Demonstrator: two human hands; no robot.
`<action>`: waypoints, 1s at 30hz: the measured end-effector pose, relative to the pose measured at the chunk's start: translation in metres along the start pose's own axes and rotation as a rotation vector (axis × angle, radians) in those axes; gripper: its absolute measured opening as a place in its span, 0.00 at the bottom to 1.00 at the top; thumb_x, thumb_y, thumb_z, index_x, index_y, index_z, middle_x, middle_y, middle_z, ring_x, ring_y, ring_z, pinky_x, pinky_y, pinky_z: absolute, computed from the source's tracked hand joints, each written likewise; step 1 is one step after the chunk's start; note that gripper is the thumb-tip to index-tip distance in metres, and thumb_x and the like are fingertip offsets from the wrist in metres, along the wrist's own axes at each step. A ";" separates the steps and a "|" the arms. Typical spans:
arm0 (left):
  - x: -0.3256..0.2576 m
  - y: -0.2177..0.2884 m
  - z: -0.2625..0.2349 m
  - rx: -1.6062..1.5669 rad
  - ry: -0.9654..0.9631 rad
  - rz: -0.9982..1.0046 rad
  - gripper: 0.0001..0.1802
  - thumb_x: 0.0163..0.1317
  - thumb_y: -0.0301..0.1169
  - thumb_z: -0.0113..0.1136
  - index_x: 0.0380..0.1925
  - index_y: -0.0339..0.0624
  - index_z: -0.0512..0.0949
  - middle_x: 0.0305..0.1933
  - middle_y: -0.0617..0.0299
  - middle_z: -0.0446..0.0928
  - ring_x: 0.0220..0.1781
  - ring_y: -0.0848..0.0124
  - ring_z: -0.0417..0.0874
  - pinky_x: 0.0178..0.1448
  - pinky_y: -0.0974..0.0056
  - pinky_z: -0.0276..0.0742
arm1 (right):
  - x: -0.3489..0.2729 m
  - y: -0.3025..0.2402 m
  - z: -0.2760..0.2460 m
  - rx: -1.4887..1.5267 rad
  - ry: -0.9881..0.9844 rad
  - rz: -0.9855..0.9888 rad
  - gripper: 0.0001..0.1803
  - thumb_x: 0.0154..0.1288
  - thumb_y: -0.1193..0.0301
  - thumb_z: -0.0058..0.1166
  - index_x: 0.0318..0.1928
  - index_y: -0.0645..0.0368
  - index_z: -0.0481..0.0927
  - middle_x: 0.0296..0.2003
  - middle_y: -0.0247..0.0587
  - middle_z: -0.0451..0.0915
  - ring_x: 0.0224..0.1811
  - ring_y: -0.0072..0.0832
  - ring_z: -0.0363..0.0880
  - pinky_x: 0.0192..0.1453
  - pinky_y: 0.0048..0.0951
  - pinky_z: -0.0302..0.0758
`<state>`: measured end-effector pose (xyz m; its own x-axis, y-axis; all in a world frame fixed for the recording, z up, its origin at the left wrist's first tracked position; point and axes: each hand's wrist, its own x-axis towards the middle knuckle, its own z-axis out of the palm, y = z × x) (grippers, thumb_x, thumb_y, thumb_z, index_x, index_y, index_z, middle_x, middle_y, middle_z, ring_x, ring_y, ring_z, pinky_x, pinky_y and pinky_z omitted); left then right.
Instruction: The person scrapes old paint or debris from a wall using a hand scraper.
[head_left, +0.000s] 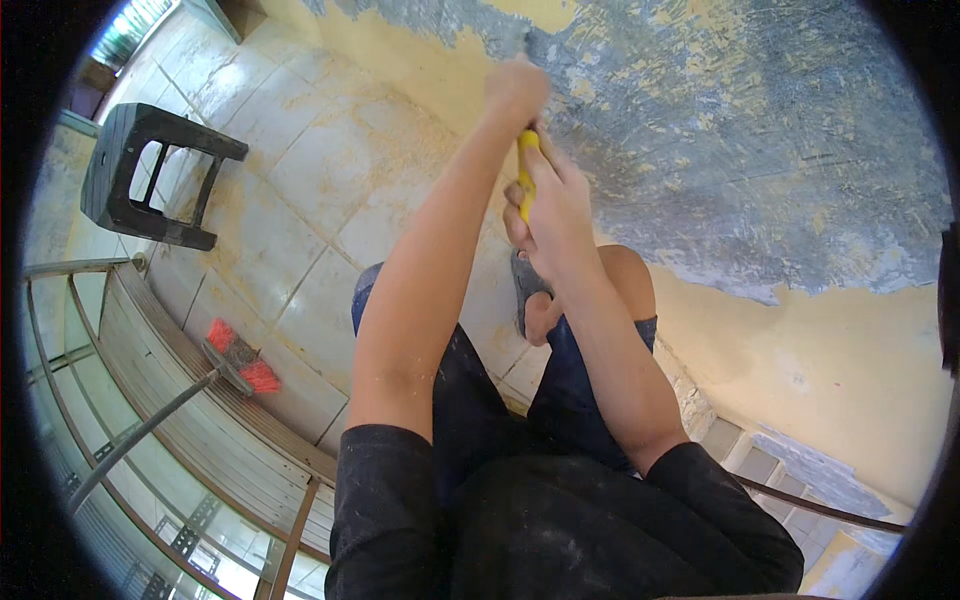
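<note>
A scraper's yellow handle (527, 172) is gripped by my right hand (562, 205), its fingers wrapped round it. Further up, my left hand (517, 90) is closed over the front part of the same tool, close against the wall. Motion smears that hand a little, and the scraper's blade cannot be made out behind it. The wall (740, 150) has a large rough grey patch flecked with yellow, bordered by pale yellow paint with ragged edges.
A black plastic stool (130, 175) lies tipped over at the left. Below it, a broom with red bristles (240, 358) rests by a glass-panelled cabinet (200, 390). Yellowish dust and flakes cover the tiled floor (290, 240). My sandalled foot (535, 300) is close to the wall.
</note>
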<state>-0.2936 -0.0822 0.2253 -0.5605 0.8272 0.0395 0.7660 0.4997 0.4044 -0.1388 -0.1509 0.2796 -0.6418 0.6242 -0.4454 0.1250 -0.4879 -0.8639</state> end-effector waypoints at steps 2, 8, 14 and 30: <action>-0.005 0.019 0.009 -0.188 0.096 -0.106 0.17 0.63 0.31 0.49 0.43 0.29 0.80 0.44 0.46 0.81 0.47 0.51 0.84 0.51 0.55 0.80 | -0.016 0.005 -0.007 -0.023 0.046 -0.045 0.28 0.77 0.63 0.38 0.74 0.48 0.56 0.19 0.31 0.65 0.10 0.17 0.59 0.11 0.20 0.54; -0.025 0.043 0.017 -0.332 0.106 -0.098 0.17 0.66 0.32 0.43 0.43 0.29 0.75 0.40 0.40 0.81 0.42 0.48 0.84 0.46 0.53 0.80 | -0.036 0.010 -0.028 0.065 -0.028 -0.066 0.28 0.78 0.62 0.37 0.74 0.46 0.54 0.19 0.28 0.62 0.10 0.16 0.56 0.10 0.20 0.55; -0.022 0.044 0.013 -0.653 0.033 -0.265 0.24 0.71 0.37 0.35 0.37 0.28 0.77 0.34 0.37 0.81 0.39 0.48 0.85 0.43 0.52 0.81 | -0.034 0.008 -0.030 0.104 0.028 -0.041 0.26 0.76 0.64 0.42 0.71 0.48 0.61 0.17 0.31 0.68 0.07 0.18 0.60 0.10 0.20 0.56; -0.025 0.042 0.001 -0.499 0.249 -0.259 0.18 0.67 0.32 0.45 0.36 0.30 0.81 0.33 0.44 0.82 0.40 0.59 0.87 0.44 0.56 0.82 | -0.023 0.009 -0.022 0.061 0.045 -0.102 0.28 0.77 0.62 0.40 0.73 0.49 0.58 0.19 0.31 0.66 0.10 0.16 0.60 0.10 0.20 0.56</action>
<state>-0.2473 -0.0812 0.2408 -0.8113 0.5804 0.0705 0.3892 0.4461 0.8059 -0.1067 -0.1561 0.2773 -0.6139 0.6986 -0.3675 0.0141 -0.4558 -0.8900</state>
